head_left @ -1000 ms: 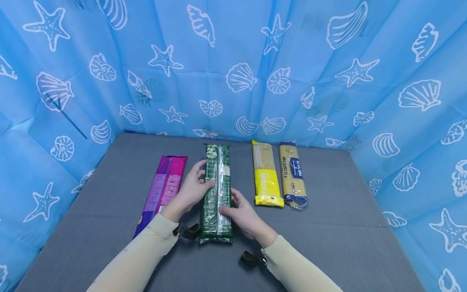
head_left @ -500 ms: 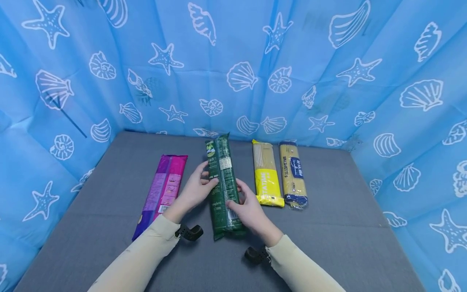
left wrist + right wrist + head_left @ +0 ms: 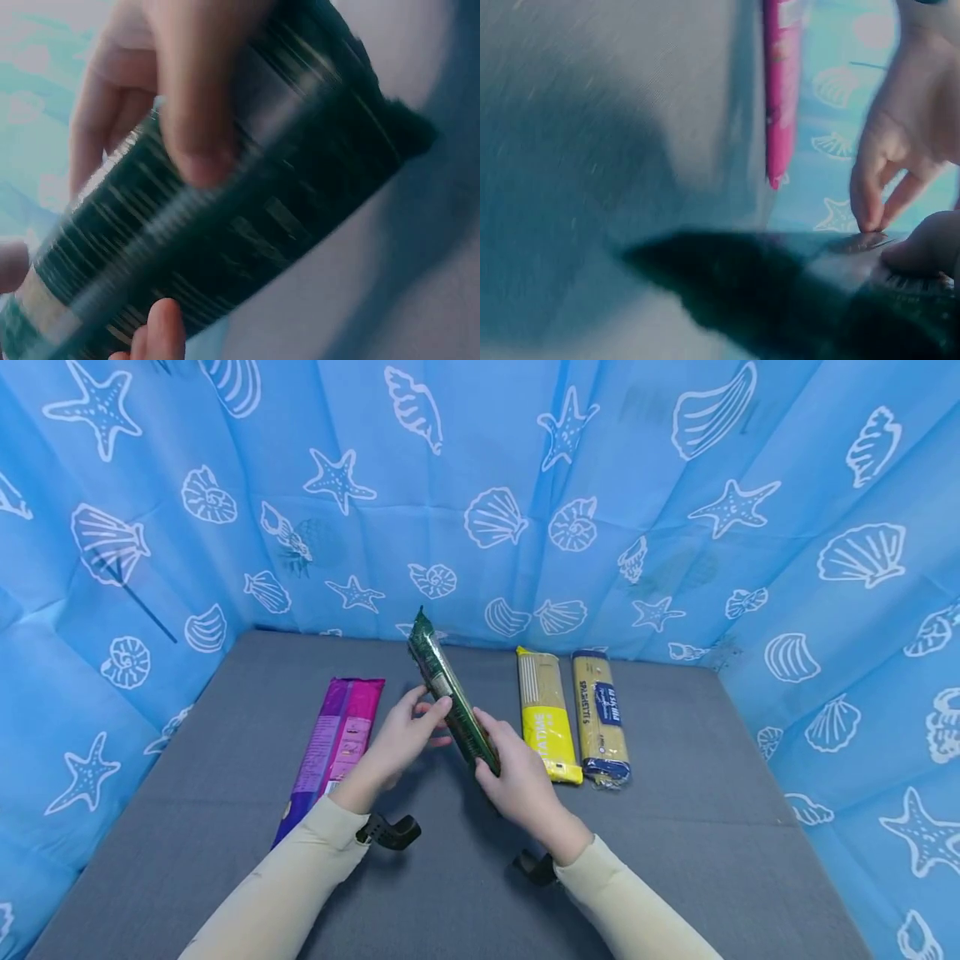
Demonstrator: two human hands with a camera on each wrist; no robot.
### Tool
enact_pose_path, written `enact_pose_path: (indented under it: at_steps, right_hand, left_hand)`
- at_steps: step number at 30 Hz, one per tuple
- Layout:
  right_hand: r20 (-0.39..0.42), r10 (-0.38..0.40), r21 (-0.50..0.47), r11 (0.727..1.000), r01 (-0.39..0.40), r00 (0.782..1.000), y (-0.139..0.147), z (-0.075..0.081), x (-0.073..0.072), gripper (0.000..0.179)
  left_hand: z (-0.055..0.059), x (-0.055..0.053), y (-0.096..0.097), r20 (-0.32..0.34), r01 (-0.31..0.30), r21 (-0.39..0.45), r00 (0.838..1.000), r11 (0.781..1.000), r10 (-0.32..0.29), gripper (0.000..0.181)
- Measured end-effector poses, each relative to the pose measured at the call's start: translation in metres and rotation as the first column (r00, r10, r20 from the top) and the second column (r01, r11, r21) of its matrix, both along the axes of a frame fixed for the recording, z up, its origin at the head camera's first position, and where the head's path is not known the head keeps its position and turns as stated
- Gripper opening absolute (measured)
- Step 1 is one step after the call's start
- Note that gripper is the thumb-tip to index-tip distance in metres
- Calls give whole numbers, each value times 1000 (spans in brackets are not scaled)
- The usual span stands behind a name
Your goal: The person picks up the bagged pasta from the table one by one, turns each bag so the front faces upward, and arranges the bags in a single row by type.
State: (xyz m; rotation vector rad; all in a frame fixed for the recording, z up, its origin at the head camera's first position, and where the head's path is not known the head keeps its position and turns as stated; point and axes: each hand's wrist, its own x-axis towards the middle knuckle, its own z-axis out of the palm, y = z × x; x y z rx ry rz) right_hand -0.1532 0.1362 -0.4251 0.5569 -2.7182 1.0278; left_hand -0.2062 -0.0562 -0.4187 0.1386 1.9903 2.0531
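Observation:
A green spaghetti packet (image 3: 441, 672) is held above the table in the head view, turned edge-on with its far end tilted up and to the left. My right hand (image 3: 521, 781) grips its near part, thumb on one face and fingers round the other. At the packet's left side, my left hand (image 3: 401, 735) pinches it between thumb and fingers. The left wrist view shows the packet's printed face (image 3: 262, 217) crossed by the right hand (image 3: 196, 82). In the right wrist view, the left hand (image 3: 922, 112) has its fingertips at the packet's edge (image 3: 727, 285).
A purple and pink packet (image 3: 348, 727) lies left of the hands on the grey table (image 3: 675, 860). To the right lie a yellow pasta packet (image 3: 551, 727) and a blue-banded spaghetti packet (image 3: 602, 718), side by side. A blue shell-print curtain (image 3: 480, 460) surrounds the table.
The green spaghetti packet has been lifted and rolled from face-up to edge-on, its far end swinging up and left. My right hand has turned with it, and the left hand has stayed beside it.

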Motion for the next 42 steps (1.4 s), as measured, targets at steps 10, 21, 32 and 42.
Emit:
enact_pose_path:
  at_steps: [10, 21, 32, 42]
  right_hand:
    - [-389, 119, 373, 927, 37, 914, -16, -9, 9, 73]
    - [-374, 131, 383, 923, 25, 918, -24, -16, 17, 74]
    - [-189, 123, 261, 963, -71, 974, -13, -12, 17, 74]
    - [-68, 74, 94, 993, -67, 995, -2, -16, 11, 58]
  left_hand:
    - [4, 2, 5, 136, -160, 70, 979, 985, 150, 64]
    - [-5, 2, 1, 139, -247, 67, 962, 967, 236, 48]
    - [-3, -1, -5, 109, -261, 78, 962, 962, 252, 52]
    - [-3, -3, -10, 90, -247, 104, 967, 964, 238, 44]
